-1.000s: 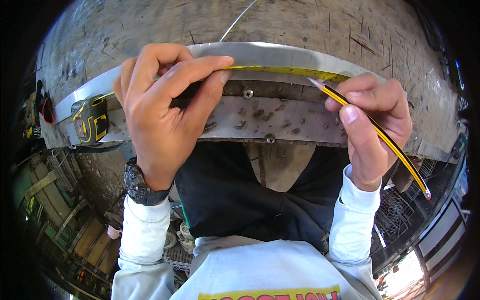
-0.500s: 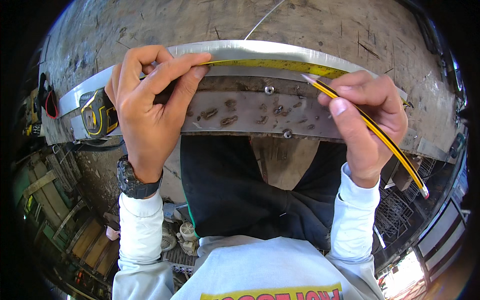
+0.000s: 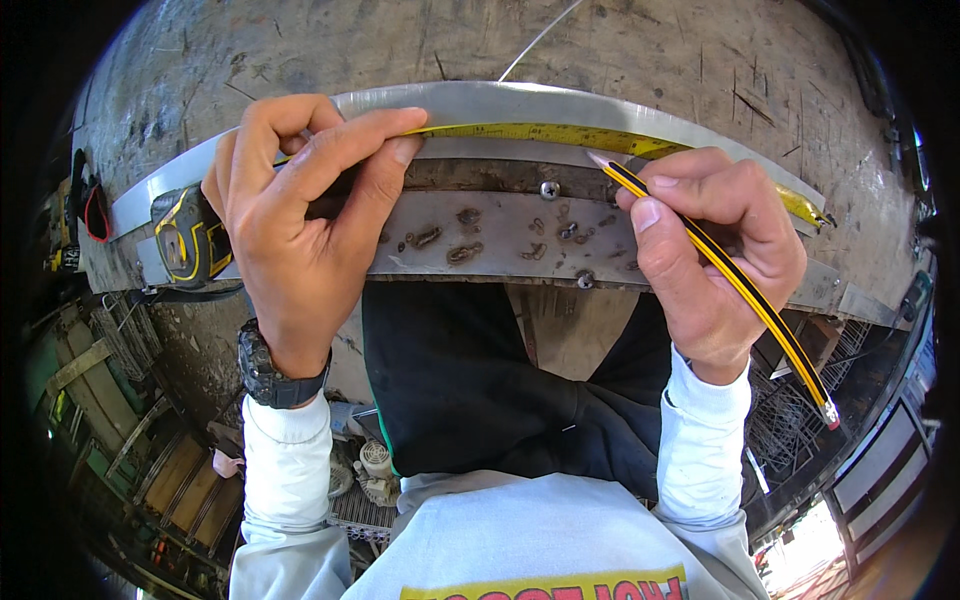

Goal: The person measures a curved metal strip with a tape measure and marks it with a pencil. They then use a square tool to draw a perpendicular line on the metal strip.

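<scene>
My left hand pinches the yellow blade of a tape measure between thumb and forefinger. The black and yellow tape case rests just left of that hand. Stretched to the right, the blade lies along a long silver metal strip, and its hooked end shows beyond my right hand. A yellow and black striped pencil is held in my right hand. Its sharpened tip is close to the blade's near edge; I cannot tell whether it touches the strip.
A worn metal plate with burn marks and screws runs along the near edge of the wooden table. A thin pale wire lies beyond the strip. Wire racks and an electric motor stand below.
My right hand and the pencil have shifted slightly left, uncovering more of the blade's hooked end. The pencil's rear end has dropped a little. My left hand keeps its pinch.
</scene>
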`<state>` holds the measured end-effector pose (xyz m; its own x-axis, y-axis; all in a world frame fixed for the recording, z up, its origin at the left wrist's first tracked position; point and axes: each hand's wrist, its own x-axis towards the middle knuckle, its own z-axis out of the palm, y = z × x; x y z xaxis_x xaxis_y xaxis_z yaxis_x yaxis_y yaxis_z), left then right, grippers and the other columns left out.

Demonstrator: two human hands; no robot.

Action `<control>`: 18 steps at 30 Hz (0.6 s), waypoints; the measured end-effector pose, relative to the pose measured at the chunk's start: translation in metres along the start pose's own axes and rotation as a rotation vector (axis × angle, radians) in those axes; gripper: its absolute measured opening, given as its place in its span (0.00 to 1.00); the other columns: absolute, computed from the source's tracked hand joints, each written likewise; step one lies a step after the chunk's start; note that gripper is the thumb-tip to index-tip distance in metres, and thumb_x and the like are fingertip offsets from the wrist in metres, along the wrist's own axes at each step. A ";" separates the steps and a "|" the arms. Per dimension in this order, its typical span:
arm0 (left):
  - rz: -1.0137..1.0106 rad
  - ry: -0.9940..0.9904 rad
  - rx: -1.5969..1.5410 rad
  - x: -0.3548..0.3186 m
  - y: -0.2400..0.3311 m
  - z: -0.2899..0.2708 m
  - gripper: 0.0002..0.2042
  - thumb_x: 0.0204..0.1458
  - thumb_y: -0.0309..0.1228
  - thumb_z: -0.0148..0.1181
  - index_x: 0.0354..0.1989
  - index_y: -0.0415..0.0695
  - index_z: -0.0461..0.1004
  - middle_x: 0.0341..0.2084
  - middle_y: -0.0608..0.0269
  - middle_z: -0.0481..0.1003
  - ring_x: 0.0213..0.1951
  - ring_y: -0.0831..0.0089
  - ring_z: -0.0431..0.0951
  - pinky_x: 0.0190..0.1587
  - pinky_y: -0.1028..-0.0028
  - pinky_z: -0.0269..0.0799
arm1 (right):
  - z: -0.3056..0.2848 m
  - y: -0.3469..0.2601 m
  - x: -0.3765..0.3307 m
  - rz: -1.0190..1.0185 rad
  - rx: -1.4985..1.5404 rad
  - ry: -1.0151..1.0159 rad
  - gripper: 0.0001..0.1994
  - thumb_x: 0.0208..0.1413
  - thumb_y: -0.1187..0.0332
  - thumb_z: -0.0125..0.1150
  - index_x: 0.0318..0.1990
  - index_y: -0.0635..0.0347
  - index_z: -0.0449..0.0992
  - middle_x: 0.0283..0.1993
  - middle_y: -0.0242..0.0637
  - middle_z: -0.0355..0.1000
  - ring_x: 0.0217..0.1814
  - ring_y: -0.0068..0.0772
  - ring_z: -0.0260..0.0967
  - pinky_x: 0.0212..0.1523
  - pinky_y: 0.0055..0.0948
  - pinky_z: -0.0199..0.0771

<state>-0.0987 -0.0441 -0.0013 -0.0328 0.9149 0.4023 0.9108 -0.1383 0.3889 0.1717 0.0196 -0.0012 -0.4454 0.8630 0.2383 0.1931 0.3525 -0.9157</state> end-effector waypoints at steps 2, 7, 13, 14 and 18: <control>-0.016 -0.041 -0.008 -0.001 0.002 -0.002 0.10 0.52 0.29 0.75 0.43 0.53 0.90 0.33 0.71 0.73 0.39 0.72 0.70 0.48 0.69 0.64 | 0.000 0.000 0.000 0.020 -0.001 0.004 0.06 0.55 0.80 0.68 0.37 0.68 0.76 0.40 0.48 0.80 0.38 0.33 0.81 0.46 0.32 0.82; -0.032 -0.055 -0.029 -0.001 0.002 -0.003 0.11 0.54 0.27 0.74 0.45 0.50 0.89 0.34 0.69 0.73 0.40 0.71 0.71 0.47 0.71 0.66 | 0.001 -0.003 0.001 0.035 -0.016 0.006 0.06 0.55 0.80 0.68 0.37 0.68 0.76 0.40 0.48 0.80 0.39 0.33 0.81 0.46 0.31 0.82; -0.020 -0.054 -0.023 -0.001 0.002 -0.002 0.10 0.55 0.27 0.74 0.45 0.49 0.89 0.34 0.69 0.73 0.40 0.72 0.71 0.46 0.71 0.66 | 0.001 -0.003 0.002 0.046 -0.035 0.008 0.06 0.55 0.80 0.68 0.37 0.67 0.75 0.39 0.48 0.80 0.38 0.32 0.80 0.46 0.31 0.82; -0.013 -0.051 -0.015 -0.001 0.002 -0.002 0.10 0.55 0.27 0.74 0.45 0.49 0.89 0.34 0.69 0.73 0.40 0.72 0.71 0.46 0.71 0.66 | 0.001 -0.004 0.002 0.044 -0.044 0.008 0.06 0.54 0.80 0.68 0.36 0.67 0.75 0.39 0.48 0.80 0.38 0.32 0.80 0.45 0.31 0.82; -0.015 -0.056 -0.003 -0.001 0.002 -0.003 0.10 0.55 0.28 0.74 0.45 0.49 0.89 0.34 0.69 0.73 0.40 0.72 0.71 0.46 0.71 0.66 | -0.007 -0.007 0.001 0.146 0.055 -0.056 0.05 0.54 0.80 0.66 0.36 0.66 0.74 0.38 0.47 0.80 0.37 0.31 0.80 0.44 0.29 0.82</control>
<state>-0.0978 -0.0468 0.0015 -0.0234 0.9367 0.3492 0.9091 -0.1254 0.3972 0.1760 0.0204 0.0076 -0.4644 0.8816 0.0840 0.2122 0.2029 -0.9559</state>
